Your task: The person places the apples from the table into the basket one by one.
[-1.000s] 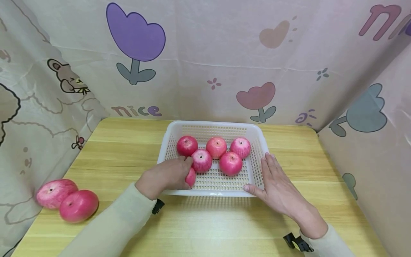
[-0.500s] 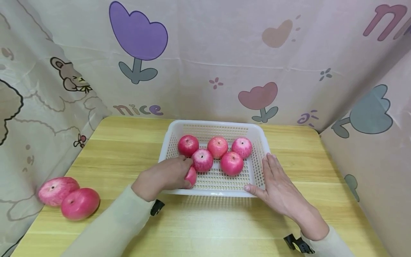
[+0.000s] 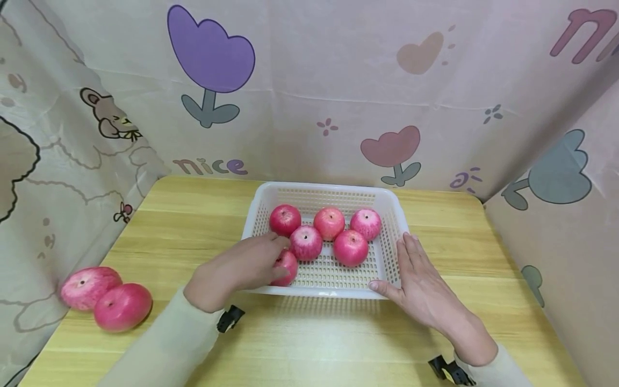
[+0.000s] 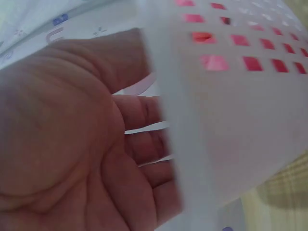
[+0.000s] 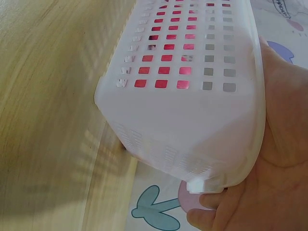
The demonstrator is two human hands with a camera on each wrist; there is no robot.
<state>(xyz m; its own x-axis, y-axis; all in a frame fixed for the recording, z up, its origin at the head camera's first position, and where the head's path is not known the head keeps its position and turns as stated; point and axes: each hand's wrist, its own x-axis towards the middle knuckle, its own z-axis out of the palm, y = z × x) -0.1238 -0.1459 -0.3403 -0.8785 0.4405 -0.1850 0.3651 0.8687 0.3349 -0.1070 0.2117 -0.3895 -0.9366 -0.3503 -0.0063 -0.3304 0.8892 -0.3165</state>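
Observation:
My left hand (image 3: pixel 242 263) reaches over the front left rim of a white plastic basket (image 3: pixel 329 292). Its loosely bent fingers and thumb lie beside a pink-red apple (image 3: pixel 288 267) in the near left corner. In the left wrist view the palm (image 4: pixel 53 130) faces the basket wall, and the fingertips are hidden behind the rim. Several more apples sit in the basket, among them a striped one (image 3: pixel 306 243) beside the fingers and a red one (image 3: pixel 350 248). My right hand (image 3: pixel 425 290) rests with straight fingers along the right rim, its thumb over the front corner.
Two more apples, one striped (image 3: pixel 89 287) and one plain pink-red (image 3: pixel 122 307), lie together at the left edge of the wooden table (image 3: pixel 319 344). A patterned curtain (image 3: pixel 300 80) stands behind the table and along both sides.
My left hand has drawn back slightly to the left, its fingers loosening, and more of the near left apple shows. The right hand stays at the basket's right rim.

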